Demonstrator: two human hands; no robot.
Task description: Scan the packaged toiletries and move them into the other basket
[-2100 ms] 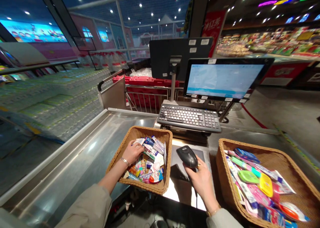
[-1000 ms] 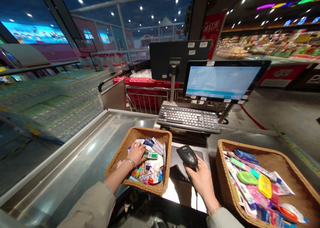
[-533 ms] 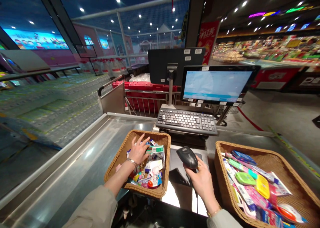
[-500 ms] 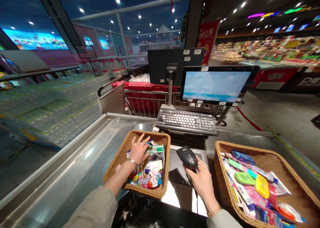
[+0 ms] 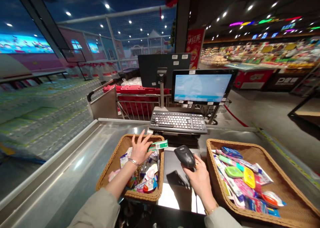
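My left hand [image 5: 140, 149] pinches a small green and white box [image 5: 158, 145] between thumb and fingers, its other fingers spread, and holds it above the left wicker basket [image 5: 113, 161] full of small packaged goods. My right hand [image 5: 197, 178] grips a black handheld barcode scanner [image 5: 184, 155] over the dark scanner pad, its head turned toward the box. The box hangs just left of the scanner.
A second wicker basket [image 5: 287, 194] with several colourful packets sits at the right. A keyboard [image 5: 178, 121], a lit touchscreen [image 5: 202, 87] and a black customer display stand behind. The steel counter [image 5: 75, 161] runs left; red shopping baskets [image 5: 135, 90] sit beyond a rail.
My left hand has dug in the left basket, taken hold of the green and white box and lifted it toward the scanner. The right hand kept the scanner nearly still.
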